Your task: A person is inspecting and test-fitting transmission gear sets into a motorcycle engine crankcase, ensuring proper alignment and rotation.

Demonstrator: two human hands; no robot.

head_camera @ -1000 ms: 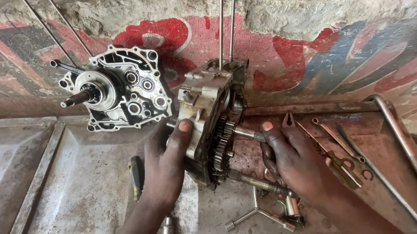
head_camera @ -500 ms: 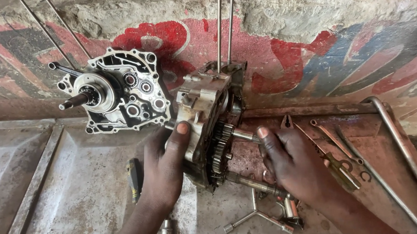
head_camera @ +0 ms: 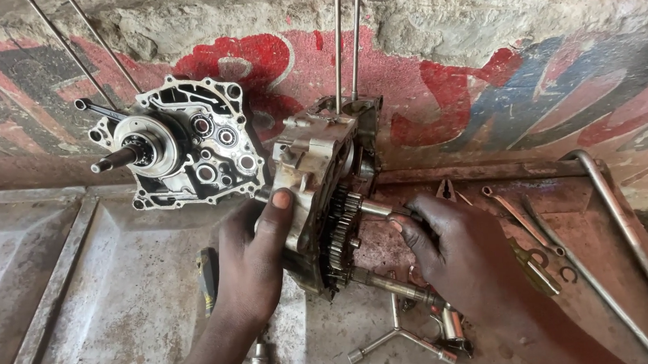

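Observation:
An upright grey engine crankcase half (head_camera: 316,167) stands on a metal sheet, its gears (head_camera: 340,233) facing right. My left hand (head_camera: 252,261) presses against its left face, thumb up on the casing. My right hand (head_camera: 459,252) is closed around the end of a steel shaft (head_camera: 374,208) that sticks out of the gear cluster. A second, longer shaft (head_camera: 390,284) juts out lower down, under my right hand. The other crankcase half (head_camera: 187,149), with bearings and a crankshaft stub, leans against the painted wall at the left.
A three-way socket wrench (head_camera: 399,340) and small sockets (head_camera: 258,362) lie near the front. A screwdriver handle (head_camera: 207,275) lies left of my left hand. Spanners (head_camera: 527,256) and a bent pipe (head_camera: 630,219) rest on the rusty tray at right. Thin rods (head_camera: 345,38) lean against the wall.
My right hand has slid left and closed its fingers onto the upper shaft. The left hand stays on the casing.

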